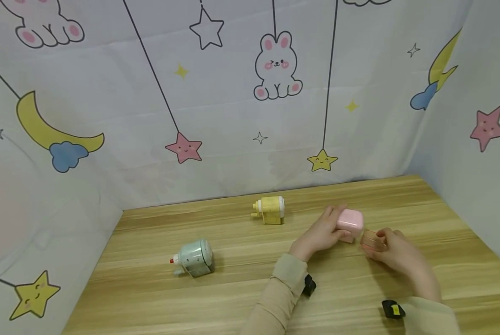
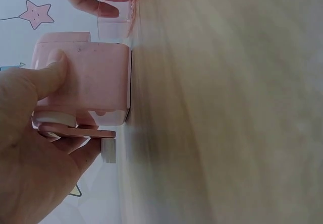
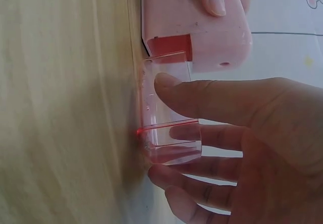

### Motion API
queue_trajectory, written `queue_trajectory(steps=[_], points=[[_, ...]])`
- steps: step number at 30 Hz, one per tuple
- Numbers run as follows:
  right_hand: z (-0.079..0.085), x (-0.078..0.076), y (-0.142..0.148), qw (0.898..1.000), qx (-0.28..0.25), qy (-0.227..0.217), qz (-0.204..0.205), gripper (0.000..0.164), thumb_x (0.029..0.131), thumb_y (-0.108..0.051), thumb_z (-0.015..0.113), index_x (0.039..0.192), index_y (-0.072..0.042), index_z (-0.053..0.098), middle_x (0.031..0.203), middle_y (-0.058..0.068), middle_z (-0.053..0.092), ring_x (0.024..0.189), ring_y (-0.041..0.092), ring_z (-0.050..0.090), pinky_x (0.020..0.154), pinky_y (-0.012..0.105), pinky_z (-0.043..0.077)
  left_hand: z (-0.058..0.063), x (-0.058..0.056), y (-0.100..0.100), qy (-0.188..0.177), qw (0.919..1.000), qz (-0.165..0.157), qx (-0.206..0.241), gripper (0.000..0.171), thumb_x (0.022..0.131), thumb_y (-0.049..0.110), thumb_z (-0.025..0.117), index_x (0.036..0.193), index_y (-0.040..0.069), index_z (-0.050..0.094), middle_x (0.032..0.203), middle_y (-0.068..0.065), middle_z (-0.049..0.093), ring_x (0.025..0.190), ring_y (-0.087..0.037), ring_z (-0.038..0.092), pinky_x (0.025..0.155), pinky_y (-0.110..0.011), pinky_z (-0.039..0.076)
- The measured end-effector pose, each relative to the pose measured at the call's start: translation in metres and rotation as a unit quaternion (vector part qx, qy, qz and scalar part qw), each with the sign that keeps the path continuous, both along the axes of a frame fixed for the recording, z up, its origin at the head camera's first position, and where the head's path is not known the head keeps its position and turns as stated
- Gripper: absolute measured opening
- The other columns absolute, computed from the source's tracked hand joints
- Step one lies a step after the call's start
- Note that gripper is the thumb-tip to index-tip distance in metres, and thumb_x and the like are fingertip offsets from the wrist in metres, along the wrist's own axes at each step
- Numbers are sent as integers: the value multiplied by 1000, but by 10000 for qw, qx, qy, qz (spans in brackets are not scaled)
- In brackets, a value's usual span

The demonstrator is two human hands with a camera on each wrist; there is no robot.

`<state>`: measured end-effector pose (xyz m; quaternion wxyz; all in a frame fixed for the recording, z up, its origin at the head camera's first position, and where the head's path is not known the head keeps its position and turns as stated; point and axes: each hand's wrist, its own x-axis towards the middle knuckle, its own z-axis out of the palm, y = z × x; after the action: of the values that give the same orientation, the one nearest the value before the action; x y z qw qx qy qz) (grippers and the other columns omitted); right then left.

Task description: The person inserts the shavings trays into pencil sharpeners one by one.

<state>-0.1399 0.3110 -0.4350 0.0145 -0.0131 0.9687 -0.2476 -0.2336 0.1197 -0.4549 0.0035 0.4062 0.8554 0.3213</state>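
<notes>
My left hand [image 1: 318, 234] grips a pink crank pencil sharpener [image 1: 352, 220] on the right side of the table. Its thumb lies along the pink body in the left wrist view, and the other fingers are round the side with the crank handle [image 2: 81, 131]. Between the thumb and fingers of my right hand [image 1: 402, 255] is a clear pink shavings drawer [image 3: 166, 100]. In the right wrist view the drawer's end is right at the rectangular opening [image 3: 172, 46] low in the sharpener, lined up with it, most of its length outside.
A yellow pencil sharpener [image 1: 271, 210] stands at the back of the wooden table [image 1: 149, 309]. To the left is a pale green one [image 1: 196, 257] with a red-tipped front. A white printed cloth [image 1: 229, 107] hangs behind and along both sides.
</notes>
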Motion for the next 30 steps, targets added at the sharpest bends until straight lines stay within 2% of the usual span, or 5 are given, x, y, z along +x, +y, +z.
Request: queue_trajectory(steps=[8,15,26,30], points=[[-3,-3,-11,9999,-54,81,-35,72,78,-48,62,117,11,46,105,32,50,91,43,51,73,60,43,1,2,1,-70,9998,-183,99,64,86,25,59,139,11,26,123,-13,43,106,-11,42,94,-23,38],[-4,-4,-11,9998,-46,185,1,71,79,-45,63,117,12,45,103,33,50,89,43,51,72,61,43,1,2,1,-139,9995,-254,86,65,86,24,59,140,12,25,125,-14,41,108,-11,41,95,-23,37],[-4,-4,-11,9990,42,349,257,63,76,-30,69,118,11,45,100,31,51,87,43,51,71,62,43,1,0,-1,-663,9960,-587,147,66,85,19,60,140,13,25,124,-11,40,101,-8,41,89,-19,36],[-3,-4,-12,9991,1,326,267,63,77,-30,68,118,11,45,104,34,50,90,47,50,72,64,42,2,0,-1,-720,9952,-642,170,65,85,17,60,140,13,25,122,-10,41,99,-8,41,88,-18,36]])
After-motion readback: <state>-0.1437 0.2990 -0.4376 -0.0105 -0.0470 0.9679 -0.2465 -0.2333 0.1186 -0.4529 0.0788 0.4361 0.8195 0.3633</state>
